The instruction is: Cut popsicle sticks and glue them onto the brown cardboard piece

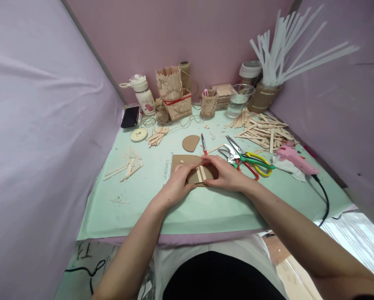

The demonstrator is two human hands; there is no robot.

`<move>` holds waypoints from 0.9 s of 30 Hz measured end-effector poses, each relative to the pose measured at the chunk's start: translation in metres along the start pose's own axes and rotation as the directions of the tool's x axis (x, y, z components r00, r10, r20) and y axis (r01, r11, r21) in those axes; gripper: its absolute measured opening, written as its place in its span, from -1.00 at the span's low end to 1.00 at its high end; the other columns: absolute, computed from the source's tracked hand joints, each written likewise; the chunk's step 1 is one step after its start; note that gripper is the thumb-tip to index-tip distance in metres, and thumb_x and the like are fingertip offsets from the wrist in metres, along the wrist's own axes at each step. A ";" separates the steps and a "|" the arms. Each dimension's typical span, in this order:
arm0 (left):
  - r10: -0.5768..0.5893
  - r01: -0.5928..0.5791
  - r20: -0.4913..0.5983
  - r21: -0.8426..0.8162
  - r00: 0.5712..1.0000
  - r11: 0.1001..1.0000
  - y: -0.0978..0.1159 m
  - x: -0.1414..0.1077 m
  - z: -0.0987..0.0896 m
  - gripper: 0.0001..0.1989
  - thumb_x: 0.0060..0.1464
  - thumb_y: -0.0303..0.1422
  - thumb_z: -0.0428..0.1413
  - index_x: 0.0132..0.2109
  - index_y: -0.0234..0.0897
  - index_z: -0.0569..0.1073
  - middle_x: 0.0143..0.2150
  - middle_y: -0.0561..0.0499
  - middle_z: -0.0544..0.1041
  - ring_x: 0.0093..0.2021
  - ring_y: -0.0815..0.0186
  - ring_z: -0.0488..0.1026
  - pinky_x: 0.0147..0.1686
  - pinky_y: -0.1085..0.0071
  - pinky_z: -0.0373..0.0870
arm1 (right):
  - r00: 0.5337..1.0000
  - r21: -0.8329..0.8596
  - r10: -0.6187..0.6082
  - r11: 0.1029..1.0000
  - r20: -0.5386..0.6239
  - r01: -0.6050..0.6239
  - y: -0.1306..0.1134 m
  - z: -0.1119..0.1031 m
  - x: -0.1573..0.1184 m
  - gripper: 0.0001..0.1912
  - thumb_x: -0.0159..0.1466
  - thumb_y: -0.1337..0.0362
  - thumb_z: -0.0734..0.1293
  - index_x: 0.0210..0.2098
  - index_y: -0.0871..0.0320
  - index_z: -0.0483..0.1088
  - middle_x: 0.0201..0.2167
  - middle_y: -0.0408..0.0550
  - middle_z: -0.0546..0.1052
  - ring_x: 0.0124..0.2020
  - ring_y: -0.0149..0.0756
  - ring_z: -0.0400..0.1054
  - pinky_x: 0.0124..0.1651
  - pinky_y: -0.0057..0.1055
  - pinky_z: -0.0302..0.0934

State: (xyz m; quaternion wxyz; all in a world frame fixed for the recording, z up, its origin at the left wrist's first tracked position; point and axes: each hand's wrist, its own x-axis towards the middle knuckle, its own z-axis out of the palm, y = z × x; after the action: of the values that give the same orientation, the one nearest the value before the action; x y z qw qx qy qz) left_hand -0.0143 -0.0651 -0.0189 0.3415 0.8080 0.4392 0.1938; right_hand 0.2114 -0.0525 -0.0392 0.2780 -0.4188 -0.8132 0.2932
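A rounded cardboard piece (193, 178) with two pale wooden strips (202, 173) side by side across it lies over a larger brown cardboard sheet (182, 158). My left hand (176, 183) curls round the left edge of the rounded piece, thumb near its lower side. From the right, my right hand (227, 173) grips the same piece, thumb and fingers at its edge. Part of its outline is hidden under my fingers. Beyond the sheet lies another rounded cardboard cutout (191, 143), with a red pen (203, 144) beside it.
Green-handled pruning shears (252, 160), scissors with yellow handles (262, 170) and a pink glue gun (297, 159) lie to the right. Craft sticks (264, 131) are heaped behind them. A water cup (237, 104), a bottle (145, 100) and stick-covered containers (179, 107) line the back.
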 end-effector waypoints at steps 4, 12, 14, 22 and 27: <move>0.103 -0.111 0.067 0.123 0.992 0.986 -0.002 0.000 0.001 -0.47 0.15 -0.53 0.08 0.23 -0.01 0.34 0.31 -0.02 0.28 0.23 0.07 0.17 0.23 0.01 0.15 | 1.000 -0.010 0.002 1.000 -0.019 -0.002 -0.002 0.000 0.001 -0.34 0.10 0.23 0.46 0.16 0.05 0.21 0.04 0.08 0.44 0.07 0.02 0.34 0.08 -0.02 0.26; 0.160 -0.171 0.063 0.261 0.985 0.950 -0.008 -0.001 0.006 -0.57 0.20 -0.49 0.09 0.18 -0.05 0.42 0.32 -0.08 0.26 0.20 0.05 0.15 0.18 -0.01 0.21 | 1.000 -0.032 -0.023 0.999 0.001 0.023 -0.004 -0.001 -0.001 -0.36 0.09 0.22 0.45 0.13 0.09 0.23 0.06 0.12 0.42 0.09 0.02 0.31 0.10 -0.02 0.24; 0.173 -0.182 0.059 0.277 0.983 0.943 -0.009 -0.001 0.007 -0.55 0.18 -0.51 0.10 0.18 -0.06 0.42 0.31 -0.09 0.27 0.20 0.05 0.16 0.18 -0.01 0.22 | 0.999 -0.024 -0.035 0.999 0.015 0.036 -0.002 -0.002 -0.003 -0.35 0.10 0.22 0.44 0.16 0.08 0.21 0.09 0.11 0.41 0.11 0.01 0.30 0.12 -0.02 0.23; 0.158 -0.169 0.063 0.307 0.985 0.937 -0.006 -0.001 0.006 -0.55 0.18 -0.51 0.10 0.18 -0.06 0.42 0.32 -0.08 0.27 0.18 0.06 0.17 0.16 0.01 0.25 | 0.999 0.012 -0.026 1.000 -0.022 0.027 -0.001 -0.001 -0.002 -0.37 0.12 0.26 0.42 0.16 0.10 0.22 0.05 0.11 0.44 0.08 0.00 0.34 0.10 -0.03 0.26; 0.159 -0.172 0.067 0.292 0.985 0.941 -0.006 -0.001 0.006 -0.53 0.17 -0.54 0.10 0.18 -0.07 0.42 0.31 -0.09 0.27 0.19 0.04 0.16 0.17 -0.02 0.24 | 0.999 0.011 -0.011 1.000 -0.035 0.011 -0.004 0.000 -0.001 -0.36 0.09 0.28 0.42 0.15 0.13 0.23 0.02 0.13 0.46 0.04 0.01 0.36 0.08 -0.02 0.26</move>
State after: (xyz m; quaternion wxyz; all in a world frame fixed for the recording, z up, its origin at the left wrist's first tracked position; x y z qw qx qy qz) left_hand -0.0148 -0.0653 -0.0273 0.2080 0.8881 0.3865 0.1365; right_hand 0.2097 -0.0558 -0.0366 0.2961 -0.4177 -0.8090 0.2887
